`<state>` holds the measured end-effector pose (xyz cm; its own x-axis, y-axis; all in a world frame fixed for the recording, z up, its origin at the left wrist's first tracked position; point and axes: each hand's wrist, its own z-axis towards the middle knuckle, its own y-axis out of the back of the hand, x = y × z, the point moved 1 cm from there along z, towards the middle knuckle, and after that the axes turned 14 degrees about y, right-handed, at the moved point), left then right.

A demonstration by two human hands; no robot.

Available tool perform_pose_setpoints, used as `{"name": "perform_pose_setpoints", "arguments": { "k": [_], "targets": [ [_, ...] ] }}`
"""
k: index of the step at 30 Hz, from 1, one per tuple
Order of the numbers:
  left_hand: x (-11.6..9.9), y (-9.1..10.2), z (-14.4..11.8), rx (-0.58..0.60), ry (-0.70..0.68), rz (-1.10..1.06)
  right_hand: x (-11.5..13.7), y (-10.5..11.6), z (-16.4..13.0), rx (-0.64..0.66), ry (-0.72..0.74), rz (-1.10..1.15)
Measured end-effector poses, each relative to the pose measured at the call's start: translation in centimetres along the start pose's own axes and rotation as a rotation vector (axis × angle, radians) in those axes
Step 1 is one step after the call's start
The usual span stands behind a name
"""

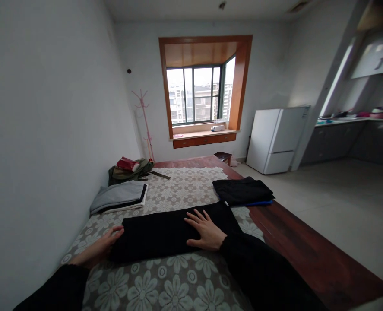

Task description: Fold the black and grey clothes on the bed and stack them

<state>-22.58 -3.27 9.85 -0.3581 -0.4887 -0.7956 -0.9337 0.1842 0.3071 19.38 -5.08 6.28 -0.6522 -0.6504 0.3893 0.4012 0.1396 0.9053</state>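
A black garment [159,233], folded into a long strip, lies across the flower-patterned cover [165,285] in front of me. My right hand [206,231] rests flat on its right part, fingers spread. My left hand [102,248] sits at the garment's left end, fingers against its edge and partly tucked under it. Both my sleeves are black.
A stack of folded grey, black and white clothes [120,196] lies at the left by the wall. Another folded black garment [243,190] is at the right edge. A green bag with a red item [129,170] is farther back. A white fridge [275,138] stands beyond.
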Motion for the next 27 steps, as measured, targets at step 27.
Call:
{"name": "perform_pose_setpoints", "arguments": {
  "k": [27],
  "targets": [
    [-11.1,-0.7,-7.4,-0.038,-0.32,-0.173,-2.6,0.1,0.7,-0.677,-0.221,1.245]
  ]
}}
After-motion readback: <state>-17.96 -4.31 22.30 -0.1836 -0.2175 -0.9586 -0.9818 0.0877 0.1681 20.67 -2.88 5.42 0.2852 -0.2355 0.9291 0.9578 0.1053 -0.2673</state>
